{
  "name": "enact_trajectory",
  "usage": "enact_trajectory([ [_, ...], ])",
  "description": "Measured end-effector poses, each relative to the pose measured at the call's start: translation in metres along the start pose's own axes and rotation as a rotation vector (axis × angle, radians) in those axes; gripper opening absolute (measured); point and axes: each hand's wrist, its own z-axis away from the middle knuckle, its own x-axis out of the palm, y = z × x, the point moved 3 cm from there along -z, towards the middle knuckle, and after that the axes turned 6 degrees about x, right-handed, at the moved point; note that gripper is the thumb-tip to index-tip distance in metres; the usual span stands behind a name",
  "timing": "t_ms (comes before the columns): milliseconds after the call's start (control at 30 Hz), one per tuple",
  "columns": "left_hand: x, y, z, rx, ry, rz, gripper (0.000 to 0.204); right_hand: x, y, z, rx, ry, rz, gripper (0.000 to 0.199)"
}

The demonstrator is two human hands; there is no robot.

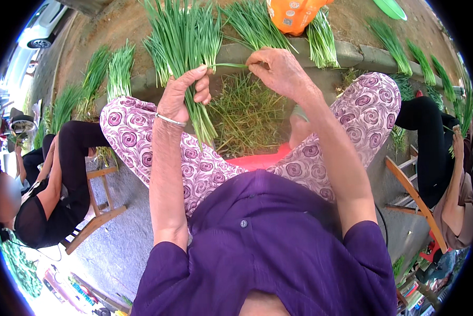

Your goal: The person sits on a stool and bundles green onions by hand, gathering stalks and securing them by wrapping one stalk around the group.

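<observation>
My left hand (pixel 181 92) grips a thick bunch of green chives (pixel 186 42) upright, leaf tips fanning toward the top of the view and pale stem ends hanging below the fist. A thin bracelet circles that wrist. My right hand (pixel 276 68) pinches a single chive strand (pixel 228 65) that stretches sideways to the bunch. Between my knees, in purple-patterned trousers, lies a pile of chive trimmings (pixel 247 113) on the ground.
Sorted chive bundles (pixel 119 71) lie along a stone kerb (pixel 352 52) ahead, beside an orange bag (pixel 291 15). A person in black sits on a wooden stool (pixel 102 205) at left. Another person sits on a wooden chair (pixel 412 195) at right, holding chives.
</observation>
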Motion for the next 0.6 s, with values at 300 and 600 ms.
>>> enact_trajectory([
  [300,-0.0021,0.0019,0.0016,0.019,0.019,-0.041,0.02,0.0002,-0.0021,0.003,0.058,-0.044,-0.031,0.016],
  [600,-0.0025,0.0013,-0.0001,0.015,0.047,-0.088,0.019,0.0021,-0.0009,0.0031,0.059,-0.049,-0.012,0.016],
])
